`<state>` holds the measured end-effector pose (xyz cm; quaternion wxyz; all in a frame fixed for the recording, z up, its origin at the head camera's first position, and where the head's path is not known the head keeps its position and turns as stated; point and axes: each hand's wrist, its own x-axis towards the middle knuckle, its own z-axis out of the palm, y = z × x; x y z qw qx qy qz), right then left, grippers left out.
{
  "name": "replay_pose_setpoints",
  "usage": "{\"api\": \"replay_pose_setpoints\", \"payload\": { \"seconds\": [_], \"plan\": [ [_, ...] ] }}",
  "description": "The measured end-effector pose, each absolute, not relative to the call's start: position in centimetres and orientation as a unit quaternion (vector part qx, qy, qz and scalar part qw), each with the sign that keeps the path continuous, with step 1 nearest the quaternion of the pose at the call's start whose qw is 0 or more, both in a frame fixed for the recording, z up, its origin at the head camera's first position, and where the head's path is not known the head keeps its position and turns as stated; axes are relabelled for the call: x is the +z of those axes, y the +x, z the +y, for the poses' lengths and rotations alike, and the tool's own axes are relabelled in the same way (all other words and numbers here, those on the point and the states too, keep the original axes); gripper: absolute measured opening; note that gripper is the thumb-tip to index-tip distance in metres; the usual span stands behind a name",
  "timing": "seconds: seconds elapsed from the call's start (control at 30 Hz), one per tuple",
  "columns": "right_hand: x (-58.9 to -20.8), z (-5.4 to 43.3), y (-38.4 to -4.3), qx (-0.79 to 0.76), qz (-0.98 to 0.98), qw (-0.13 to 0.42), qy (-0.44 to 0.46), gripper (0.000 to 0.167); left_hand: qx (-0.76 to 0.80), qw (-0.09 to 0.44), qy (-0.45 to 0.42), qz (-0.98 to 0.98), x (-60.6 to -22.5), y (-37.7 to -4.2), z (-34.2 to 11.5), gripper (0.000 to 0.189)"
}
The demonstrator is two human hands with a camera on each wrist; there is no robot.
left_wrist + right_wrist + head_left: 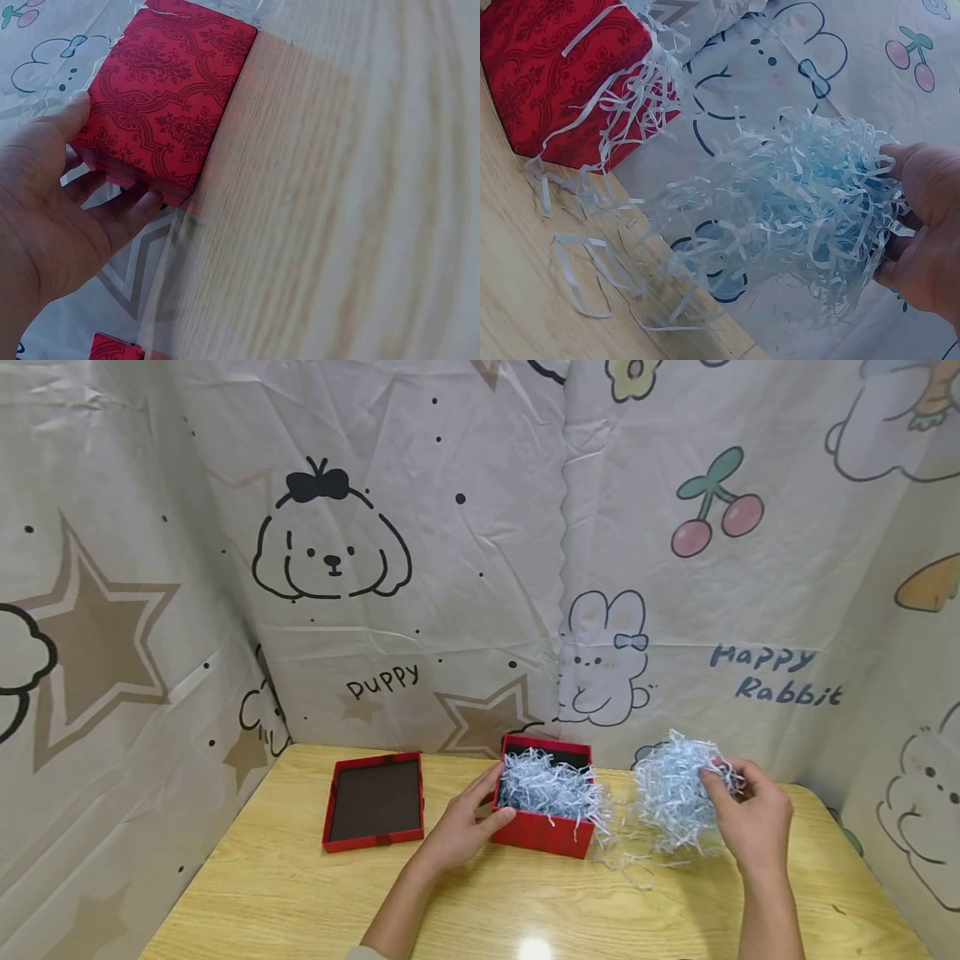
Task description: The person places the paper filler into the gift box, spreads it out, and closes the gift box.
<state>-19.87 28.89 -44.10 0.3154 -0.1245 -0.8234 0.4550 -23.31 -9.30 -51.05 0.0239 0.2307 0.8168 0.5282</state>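
A red patterned box (542,837) stands on the wooden table, heaped with pale blue shredded paper (546,785) that spills over its right side. My left hand (467,828) holds the box at its left end; in the left wrist view the thumb and fingers lie around the near corner (135,176). To the right of the box, my right hand (756,820) grips a big loose clump of shredded paper (675,797). The right wrist view shows its thumb and fingers sunk into the edge of that clump (817,202).
Left of the box lies a red lid (375,802), its dark inside facing up. Loose paper strips (633,862) are strewn on the table (555,910) between box and clump. A printed cloth (480,552) hangs behind and at both sides.
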Motion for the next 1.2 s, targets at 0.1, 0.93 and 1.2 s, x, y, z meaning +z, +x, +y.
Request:
{"api": "replay_pose_setpoints", "payload": {
  "seconds": [0.1, 0.93, 1.2],
  "plan": [
    [-43.9, 28.6, -19.9, 0.455, -0.823, 0.321, -0.114, 0.018, 0.529, 0.023, 0.231, 0.816, -51.0, -23.3, -9.2, 0.075],
    [-41.6, 21.5, -21.2, 0.514, -0.807, 0.290, -0.001, 0.012, 0.535, 0.024, 0.227, 0.813, -51.1, -23.5, -9.6, 0.076],
    [-41.2, 19.1, -22.2, 0.536, -0.800, 0.270, 0.025, 0.010, 0.547, 0.028, 0.239, 0.802, -51.3, -23.5, -9.5, 0.075]
  ]
}}
